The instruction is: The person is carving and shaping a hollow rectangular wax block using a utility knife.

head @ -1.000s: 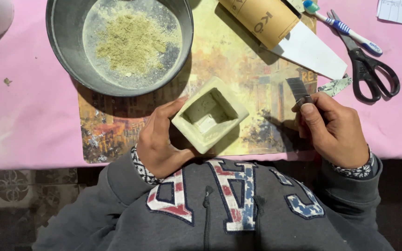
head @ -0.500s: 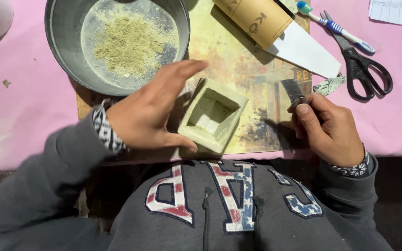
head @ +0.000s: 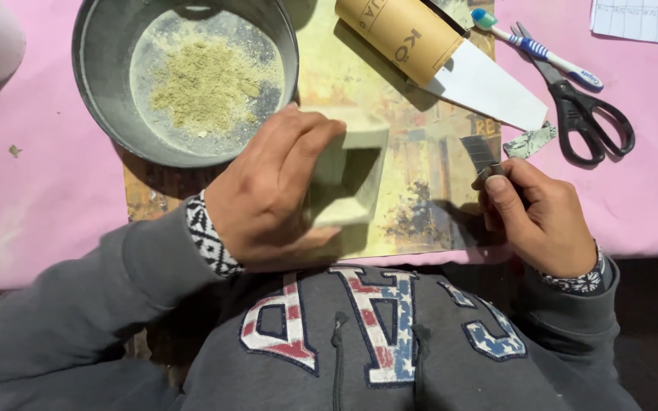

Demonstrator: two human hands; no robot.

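Observation:
My left hand [head: 272,194] grips a pale green square hollow block [head: 352,179], tipped on its side over a printed paper mat [head: 420,190]. The fingers wrap over its left wall and hide part of it. My right hand [head: 542,217] holds a small grey flat piece with a ridged end [head: 481,154], pinched between thumb and fingers, to the right of the block and apart from it.
A grey metal bowl [head: 100,99] with yellow-green powder [head: 203,84] sits at upper left. A cardboard roll with white sheet [head: 413,34], a toothbrush [head: 535,47] and black scissors [head: 588,114] lie at upper right on the pink cloth [head: 32,205].
My left hand moved from beside the block to over its left side and tipped it up onto its side. My right hand has barely moved.

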